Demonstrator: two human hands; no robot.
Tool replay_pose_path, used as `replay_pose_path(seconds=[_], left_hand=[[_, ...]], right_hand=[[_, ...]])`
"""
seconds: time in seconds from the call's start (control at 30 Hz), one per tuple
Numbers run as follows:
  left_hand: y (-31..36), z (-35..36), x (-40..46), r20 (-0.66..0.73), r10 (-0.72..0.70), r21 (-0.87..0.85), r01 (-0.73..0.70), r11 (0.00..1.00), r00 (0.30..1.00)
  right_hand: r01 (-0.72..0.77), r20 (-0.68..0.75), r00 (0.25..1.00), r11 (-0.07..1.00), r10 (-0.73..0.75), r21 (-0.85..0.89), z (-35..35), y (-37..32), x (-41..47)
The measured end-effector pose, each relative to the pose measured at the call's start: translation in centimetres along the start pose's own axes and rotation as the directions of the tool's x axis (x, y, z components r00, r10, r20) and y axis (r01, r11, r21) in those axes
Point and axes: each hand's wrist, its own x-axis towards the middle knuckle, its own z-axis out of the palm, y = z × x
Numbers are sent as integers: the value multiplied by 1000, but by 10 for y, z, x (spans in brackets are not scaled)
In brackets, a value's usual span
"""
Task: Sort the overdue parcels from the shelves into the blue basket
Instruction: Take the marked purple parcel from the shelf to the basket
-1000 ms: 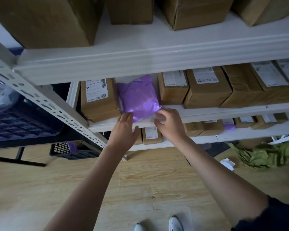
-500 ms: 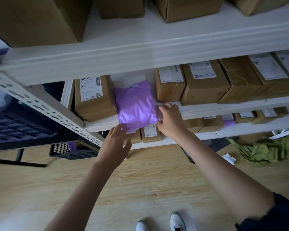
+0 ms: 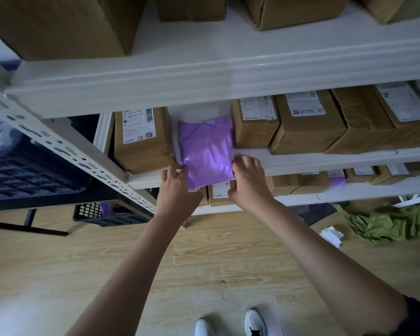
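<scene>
left hand (image 3: 177,187): grips the purple parcel's (image 3: 206,151) lower left edge | right hand (image 3: 249,180): fingers curled on its lower right edge | purple parcel: on the middle shelf (image 3: 325,158), overhanging the front edge, between two brown boxes (image 3: 141,141) | blue basket (image 3: 22,166): left of the rack, well apart

I'm looking at a white metal shelf unit (image 3: 204,76). Big cardboard boxes (image 3: 58,23) sit along its top board. On the middle board, a labelled brown box (image 3: 141,139) is at the left, a purple parcel (image 3: 206,151) just beside it overhanging the front edge, then a row of brown boxes (image 3: 306,122) running right. More small boxes (image 3: 284,184) line the lower board. Wood floor (image 3: 58,275) below carries a crumpled green cloth (image 3: 393,221).
</scene>
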Motion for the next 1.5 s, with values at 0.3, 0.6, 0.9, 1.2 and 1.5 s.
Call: replay_pose_path(seconds=[0.3,0.6,0.9,1.2,1.5], left_hand=[[33,12,-11,14,142,-78,-141,987,990],[43,-2,-16,32,87,-345,-71,936,996],[-40,-33,-35,-43,-57,-420,34,907,997],[-44,-26,-35,-10,-59,-357,51,933,998],[-2,4,-12,-20,49,-317,-52,947,999]], right_hand=[[21,-35,999,998,-19,54,-38,0,-10],[229,-40,973,973,-228,34,-70,-48,-16],[320,19,947,948,-319,-9,-2,-97,-9],[296,-1,955,955,-297,-8,17,-71,-12],[127,-55,990,992,-126,2,-6,0,-13]])
